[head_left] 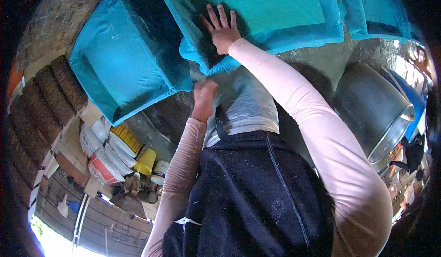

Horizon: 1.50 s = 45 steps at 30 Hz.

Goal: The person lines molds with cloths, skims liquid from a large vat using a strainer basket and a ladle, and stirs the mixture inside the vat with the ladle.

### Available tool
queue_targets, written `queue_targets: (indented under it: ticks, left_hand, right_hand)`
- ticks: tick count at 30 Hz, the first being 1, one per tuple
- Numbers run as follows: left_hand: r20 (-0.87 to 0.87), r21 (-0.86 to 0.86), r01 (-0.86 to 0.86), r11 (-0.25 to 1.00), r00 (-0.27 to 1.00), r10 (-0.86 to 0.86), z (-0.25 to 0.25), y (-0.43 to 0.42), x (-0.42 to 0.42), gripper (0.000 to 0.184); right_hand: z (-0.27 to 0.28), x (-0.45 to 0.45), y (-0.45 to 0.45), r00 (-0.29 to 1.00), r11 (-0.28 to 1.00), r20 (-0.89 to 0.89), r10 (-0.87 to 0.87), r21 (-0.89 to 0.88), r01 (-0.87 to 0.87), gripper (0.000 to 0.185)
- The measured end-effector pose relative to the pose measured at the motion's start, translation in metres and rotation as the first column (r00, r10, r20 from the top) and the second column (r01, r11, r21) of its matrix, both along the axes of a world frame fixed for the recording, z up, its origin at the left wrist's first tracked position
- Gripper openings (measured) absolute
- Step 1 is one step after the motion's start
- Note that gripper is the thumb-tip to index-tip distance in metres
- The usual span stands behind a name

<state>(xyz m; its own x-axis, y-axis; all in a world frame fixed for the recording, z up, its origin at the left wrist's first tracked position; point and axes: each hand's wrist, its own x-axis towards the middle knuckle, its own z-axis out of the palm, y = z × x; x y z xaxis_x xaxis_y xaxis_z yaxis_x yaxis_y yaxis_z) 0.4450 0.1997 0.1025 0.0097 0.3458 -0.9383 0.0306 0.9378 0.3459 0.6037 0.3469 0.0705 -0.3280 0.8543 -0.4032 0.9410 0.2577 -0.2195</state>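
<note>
Teal cloth-lined trays or frames fill the upper view: one at the left [119, 59], one in the middle [285, 13]. My right hand [223, 33] lies with fingers spread on the cloth at the left side of the middle one. Just below its near corner is my left hand [204, 98], blurred, with its fingers curled; what it holds, if anything, is hidden. A pale, wet-looking plastic covering [250, 105] shows below the hands, above my dark clothing.
A large dark metal drum [372, 110] stands at the right beside a blue container [415, 101]. Stacked white sacks [103, 160], a yellow bucket [145, 161] and corrugated brown sheets [50, 101] are at the left. A person in dark clothes [413, 153] is at the far right.
</note>
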Motion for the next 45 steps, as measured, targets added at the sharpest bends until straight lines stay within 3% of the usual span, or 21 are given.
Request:
queue_targets:
  ticks: [2,3,6,10,12,14,17,20,22,26,28,33,34,35,36,37,39,40,43,44,45]
  left_hand:
    - [0.269,0.105,-0.599,0.794,0.786,0.557,-0.014,0.008,-0.012,0.031]
    - [0.269,0.113,-0.604,0.789,0.783,0.561,-0.008,0.014,-0.010,0.031]
    - [0.150,0.217,-0.313,0.925,0.947,0.286,0.004,0.028,-0.008,0.020]
    - [0.136,0.146,-0.149,0.978,0.982,0.129,0.012,-0.023,-0.019,0.021]
    - [-0.062,0.193,0.217,0.957,0.976,-0.209,-0.006,-0.048,-0.037,0.019]
    - [-0.143,0.314,0.181,0.932,0.979,-0.142,-0.023,-0.040,-0.049,0.020]
    - [-0.162,0.746,-0.002,0.666,0.969,0.184,0.003,0.051,-0.019,0.022]
    - [0.067,0.650,-0.207,0.732,0.974,0.216,-0.021,0.130,-0.029,0.025]
    - [-0.018,0.427,-0.131,0.895,0.988,0.154,-0.013,0.151,-0.032,0.031]
    - [-0.289,0.428,-0.071,0.901,0.934,0.210,0.020,0.137,-0.053,0.036]
    - [-0.318,0.632,-0.193,0.751,0.818,0.478,0.007,0.121,-0.065,0.035]
    - [-0.376,0.660,0.164,0.733,0.917,0.133,-0.010,0.138,-0.047,0.037]
    - [-0.318,0.625,0.127,0.770,0.942,0.103,-0.005,0.144,-0.033,0.042]
    - [-0.255,0.589,0.093,0.803,0.964,0.076,0.001,0.153,-0.019,0.047]
    - [-0.068,0.526,-0.131,0.841,0.978,0.195,-0.006,0.164,-0.014,0.056]
    - [-0.057,0.531,-0.130,0.837,0.980,0.189,-0.012,0.165,-0.013,0.056]
    - [-0.143,0.526,-0.119,0.842,0.964,0.225,-0.011,0.161,-0.013,0.058]
    - [-0.156,0.579,-0.019,0.815,0.979,0.134,-0.011,0.160,-0.017,0.055]
    - [-0.279,0.517,-0.034,0.855,0.938,0.206,0.003,0.149,-0.004,0.054]
    - [-0.246,0.577,-0.042,0.816,0.943,0.223,-0.017,0.147,-0.015,0.049]
    - [-0.232,0.586,-0.045,0.809,0.947,0.221,-0.020,0.144,-0.015,0.049]
  right_hand:
    - [-0.003,0.000,-0.001,1.000,1.000,-0.019,0.001,-0.003,-0.001,0.109]
    - [-0.006,-0.001,-0.004,1.000,1.000,-0.023,0.008,0.004,-0.008,0.109]
    - [-0.006,-0.001,-0.002,0.999,0.999,0.032,0.015,0.045,-0.016,0.109]
    - [-0.010,0.000,-0.003,1.000,0.998,-0.022,-0.009,0.063,0.011,0.105]
    - [-0.008,-0.001,-0.003,1.000,1.000,-0.030,-0.004,0.029,0.005,0.102]
    - [-0.001,0.001,0.000,1.000,1.000,-0.025,-0.009,0.009,0.009,0.095]
    - [-0.004,-0.002,-0.004,1.000,1.000,0.030,0.006,0.020,-0.007,0.088]
    - [0.003,-0.002,0.000,0.999,0.999,0.047,0.012,0.030,-0.013,0.091]
    - [0.005,0.000,0.000,1.000,1.000,0.011,0.004,-0.003,-0.004,0.094]
    - [-0.002,-0.005,-0.001,0.999,0.999,0.030,-0.027,0.038,0.026,0.095]
    - [0.002,-0.004,-0.002,0.999,1.000,0.043,-0.022,0.013,0.022,0.094]
    - [-0.001,-0.007,-0.001,0.999,0.999,0.006,-0.034,0.029,0.034,0.102]
    - [-0.002,-0.006,-0.003,0.999,0.998,0.015,-0.044,0.037,0.043,0.102]
    - [-0.003,-0.004,-0.005,0.997,0.998,-0.059,-0.051,0.042,0.054,0.106]
    - [0.005,0.000,-0.002,0.990,0.997,-0.132,-0.056,0.049,0.063,0.110]
    - [0.011,0.006,0.002,0.991,0.996,-0.123,-0.061,0.057,0.069,0.110]
    - [0.027,0.019,0.007,0.927,0.991,-0.366,-0.085,-0.123,0.043,0.118]
    - [0.032,0.026,0.007,0.885,0.992,-0.453,-0.109,-0.111,0.065,0.115]
    - [0.033,0.040,0.009,0.767,0.990,-0.638,-0.066,0.055,0.130,0.097]
    - [0.035,0.031,0.007,0.785,0.972,-0.594,-0.173,0.028,0.235,0.077]
    - [0.026,0.020,0.008,0.792,0.970,-0.587,-0.170,0.041,0.239,0.077]
